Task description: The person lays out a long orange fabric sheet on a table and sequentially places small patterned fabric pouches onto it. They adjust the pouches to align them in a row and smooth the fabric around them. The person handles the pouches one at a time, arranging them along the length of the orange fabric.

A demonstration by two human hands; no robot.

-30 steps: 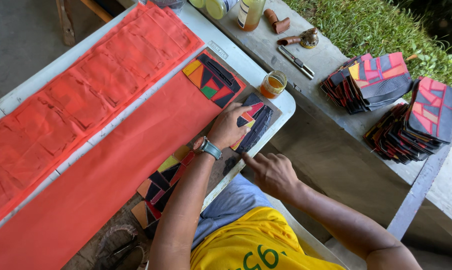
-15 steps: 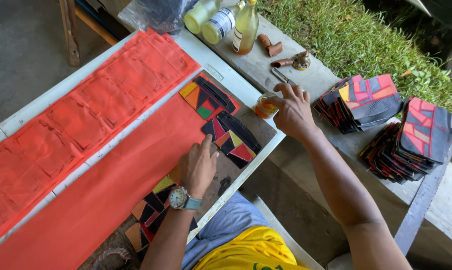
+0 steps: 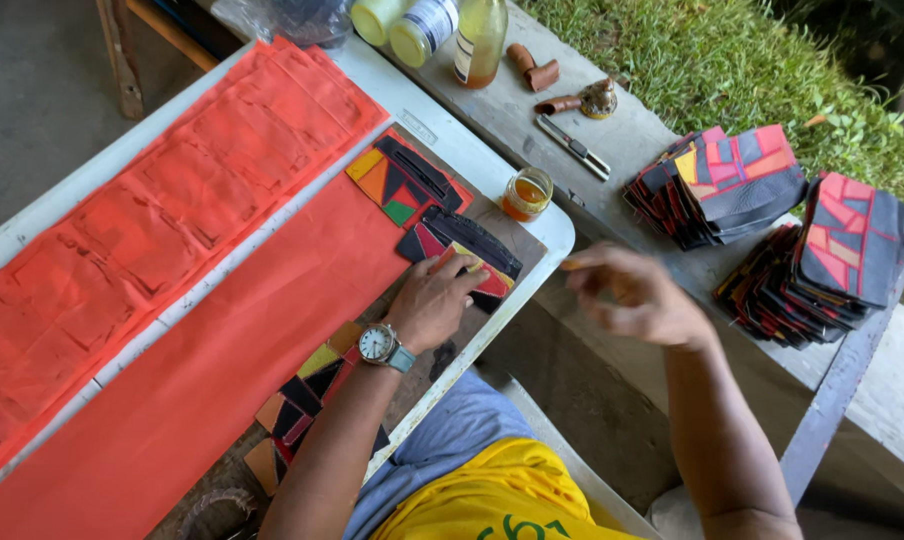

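Far ledge — glass bottle point(image 3: 480, 38), two lidded jars point(image 3: 404, 24), utility knife point(image 3: 571, 146); right — stacked patchwork pieces point(image 3: 772, 215); grass point(image 3: 712, 60) beyond.

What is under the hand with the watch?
The left hand presses a patchwork piece of black, red and yellow onto the white table. The part beneath the palm is covered.

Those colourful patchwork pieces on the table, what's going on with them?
A person seated at a white table presses the left hand flat on a dark patchwork piece lying beside a long orange cloth. The right hand is off the table's edge, blurred, and seems to pinch something small I cannot make out. A small jar of amber liquid stands at the table's corner. Stacks of similar patchwork pieces sit on the concrete ledge to the right.
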